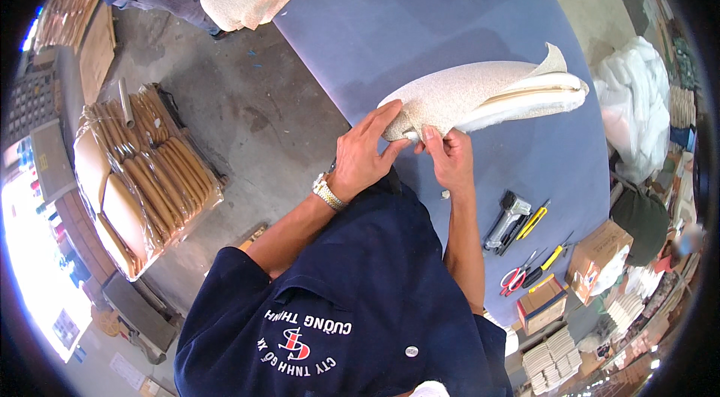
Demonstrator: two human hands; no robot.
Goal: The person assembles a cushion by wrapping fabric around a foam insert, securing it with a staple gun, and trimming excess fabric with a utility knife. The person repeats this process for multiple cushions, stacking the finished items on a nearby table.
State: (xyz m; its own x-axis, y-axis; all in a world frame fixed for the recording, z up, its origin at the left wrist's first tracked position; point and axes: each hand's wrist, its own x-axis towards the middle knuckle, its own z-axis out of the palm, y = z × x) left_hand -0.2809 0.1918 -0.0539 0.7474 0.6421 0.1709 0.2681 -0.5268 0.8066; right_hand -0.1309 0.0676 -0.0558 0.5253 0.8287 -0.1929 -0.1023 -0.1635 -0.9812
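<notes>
- Plainly, what I work on is a long, curved padded panel, lying across the near part of the bench, its narrow end toward my body.
- Its cover is a speckled, pale beige cloth with a nubby look; a loose flap stands up at the far right end, and fluffy white padding shows along the near edge.
- My left hand arches over the narrow end, fingers clasping it from above, thumb at the edge; a metal watch circles that wrist.
- My right hand points upward, forearm nearly straight, its fingers pinching the cloth's edge beside the left thumb.
- Right of that forearm, on the bench's smooth blue top, lie a boxy grey metal tool, a yellow-handled tool and red-handled scissors.
</notes>
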